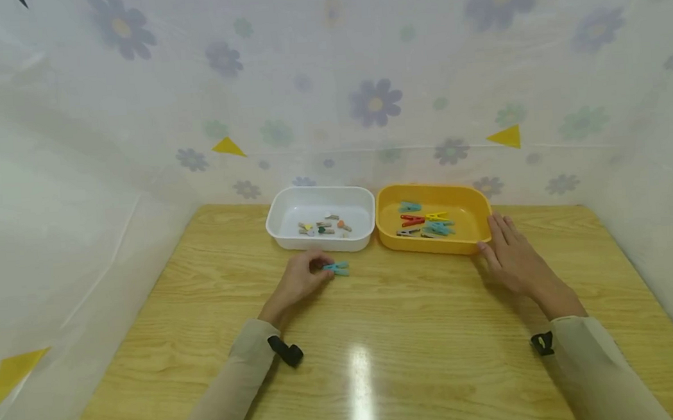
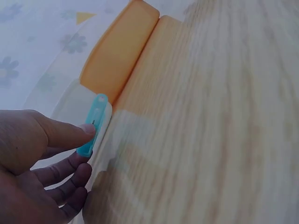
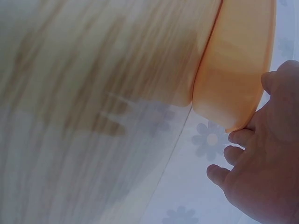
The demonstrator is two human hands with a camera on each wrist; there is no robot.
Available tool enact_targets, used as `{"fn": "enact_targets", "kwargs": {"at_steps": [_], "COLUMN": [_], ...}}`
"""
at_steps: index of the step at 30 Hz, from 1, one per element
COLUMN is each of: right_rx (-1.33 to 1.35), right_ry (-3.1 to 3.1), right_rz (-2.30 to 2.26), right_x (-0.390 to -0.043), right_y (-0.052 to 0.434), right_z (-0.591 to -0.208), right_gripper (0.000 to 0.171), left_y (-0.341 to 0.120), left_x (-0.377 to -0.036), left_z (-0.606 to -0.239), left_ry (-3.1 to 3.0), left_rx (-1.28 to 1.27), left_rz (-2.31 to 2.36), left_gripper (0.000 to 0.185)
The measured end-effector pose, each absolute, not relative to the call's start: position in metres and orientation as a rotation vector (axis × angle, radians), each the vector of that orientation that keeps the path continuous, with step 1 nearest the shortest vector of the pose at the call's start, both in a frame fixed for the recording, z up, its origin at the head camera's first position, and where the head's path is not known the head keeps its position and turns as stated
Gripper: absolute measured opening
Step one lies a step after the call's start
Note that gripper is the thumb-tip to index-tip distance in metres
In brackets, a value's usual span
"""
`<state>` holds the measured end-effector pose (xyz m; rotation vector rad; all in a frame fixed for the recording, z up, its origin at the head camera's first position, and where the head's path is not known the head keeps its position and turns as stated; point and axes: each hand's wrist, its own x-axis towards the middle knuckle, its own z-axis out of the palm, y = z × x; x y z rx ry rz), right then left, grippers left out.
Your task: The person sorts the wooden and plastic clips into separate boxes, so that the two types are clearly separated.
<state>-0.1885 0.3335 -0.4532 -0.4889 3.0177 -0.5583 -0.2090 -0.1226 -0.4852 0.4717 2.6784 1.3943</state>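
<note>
Two trays, one clothespin held, one tray steadied.

Left to right: left hand (image 1: pixel 301 277) pinching a blue clothespin (image 1: pixel 337 269) just above the table (image 1: pixel 380 361), near the white tray (image 1: pixel 292 235) of small pegs; right hand (image 1: pixel 510 257) flat, fingers straight, against the yellow tray (image 1: pixel 475 211), seemingly to steady it. Hands well apart.

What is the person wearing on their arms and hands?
Both arms wear long, pale beige sleeves that reach the wrists. A small black strap sits at each cuff: the left one and the right one. The left hand and right hand are bare, without gloves.
</note>
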Motion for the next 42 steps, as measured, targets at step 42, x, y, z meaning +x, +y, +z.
{"fn": "enact_targets", "kwargs": {"at_steps": [42], "right_rx": [-0.476], "right_ry": [3.036], "right_rz": [-0.538], "right_x": [-0.189], "right_y": [0.333], "right_z": [-0.453], "right_gripper": [0.072], "left_y": [-0.095], "left_x": [-0.193], "left_z": [-0.453], "left_ry": [2.695], "left_rx": [0.688], "left_rz": [1.430], "left_gripper": [0.014]}}
